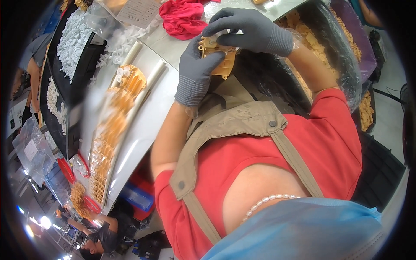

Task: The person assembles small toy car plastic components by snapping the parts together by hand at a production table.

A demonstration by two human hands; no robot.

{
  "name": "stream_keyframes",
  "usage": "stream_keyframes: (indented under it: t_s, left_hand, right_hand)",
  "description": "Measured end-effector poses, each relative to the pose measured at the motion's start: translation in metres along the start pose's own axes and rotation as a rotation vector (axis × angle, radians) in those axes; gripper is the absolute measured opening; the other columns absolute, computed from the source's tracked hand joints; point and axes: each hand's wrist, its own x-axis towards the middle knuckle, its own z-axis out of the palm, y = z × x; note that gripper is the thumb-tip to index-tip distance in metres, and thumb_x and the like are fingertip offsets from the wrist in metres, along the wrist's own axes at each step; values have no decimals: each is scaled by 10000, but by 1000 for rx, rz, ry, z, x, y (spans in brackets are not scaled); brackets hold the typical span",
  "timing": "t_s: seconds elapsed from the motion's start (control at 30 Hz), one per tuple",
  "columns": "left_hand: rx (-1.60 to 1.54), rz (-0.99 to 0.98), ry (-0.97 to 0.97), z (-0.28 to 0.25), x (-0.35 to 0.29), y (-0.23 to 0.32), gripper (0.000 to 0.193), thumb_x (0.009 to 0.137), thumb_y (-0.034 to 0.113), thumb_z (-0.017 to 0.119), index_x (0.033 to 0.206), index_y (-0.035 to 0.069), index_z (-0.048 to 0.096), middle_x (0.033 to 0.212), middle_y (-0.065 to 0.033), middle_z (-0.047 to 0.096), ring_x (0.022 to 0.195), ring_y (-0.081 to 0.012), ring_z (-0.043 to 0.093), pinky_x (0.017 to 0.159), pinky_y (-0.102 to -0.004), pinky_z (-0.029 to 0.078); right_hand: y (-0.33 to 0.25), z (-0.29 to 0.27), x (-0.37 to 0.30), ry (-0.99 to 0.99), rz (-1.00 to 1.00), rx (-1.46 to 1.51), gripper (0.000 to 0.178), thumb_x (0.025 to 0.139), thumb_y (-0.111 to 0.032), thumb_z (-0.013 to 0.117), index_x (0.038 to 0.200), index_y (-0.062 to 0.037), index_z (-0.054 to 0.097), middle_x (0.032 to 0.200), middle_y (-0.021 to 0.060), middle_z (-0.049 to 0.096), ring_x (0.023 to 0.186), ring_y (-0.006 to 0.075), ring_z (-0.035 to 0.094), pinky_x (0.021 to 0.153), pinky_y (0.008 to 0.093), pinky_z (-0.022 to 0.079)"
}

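Note:
In my left hand (195,71), gloved in grey, is a yellow moulded plastic housing (223,67) with ribs and small lugs at its edges. The left thumb lies across its face. Over the housing's upper end bends my right hand (247,30), also in a grey glove. Its fingers close around a spot where a small whitish piece (222,33) shows; how they grip it is partly hidden.
To the left, a row of yellow plastic parts (123,102) lies between pale rails (149,84) on the white table. White small parts (76,43) fill a black bin. A red cloth (182,17) lies ahead. Plastic-lined bins of yellow parts (310,41) stand right. Other people work at left.

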Motion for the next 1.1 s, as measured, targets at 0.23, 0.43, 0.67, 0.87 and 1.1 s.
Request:
stream_keyframes:
  t_s: [0.23,0.43,0.67,0.87,1.1]
  left_hand:
    - [89,88,95,6,-6,-8,495,723,110,650,1173,-21,491,1013,-97,604,909,-146,590,824,-264,470]
    - [30,63,26,10,-3,12,471,730,106,658,1158,-16,505,1005,-91,606,902,-149,595,813,-266,475]
    - [-5,21,20,3,1,5,472,734,106,660,1165,-15,507,1026,-92,602,926,-149,589,821,-269,473]
    - [49,45,16,-1,-8,2,511,728,111,660,1193,-21,493,1038,-90,602,933,-141,581,832,-261,465]
    - [113,46,5,1,-3,5,495,741,119,656,1187,-19,493,1035,-92,599,919,-138,579,826,-258,463]
  right_hand:
    - [-10,12,-9,150,104,32,316,787,-100,658,1096,-94,595,1046,82,574,928,230,596,792,297,499]
    - [-14,-8,-1,78,38,-64,352,772,-121,680,1112,-104,589,1051,87,581,938,222,597,773,305,512]
    - [-2,-4,1,78,-61,-23,373,747,-138,708,1102,-109,593,1054,89,583,946,230,599,801,304,516]
    - [-8,-2,2,58,-43,-47,321,742,-149,709,1038,-82,603,1001,75,603,909,219,613,786,302,516]
    - [-16,-24,9,-18,40,-21,375,751,-255,701,1066,-87,587,997,105,605,860,253,609,761,333,500]
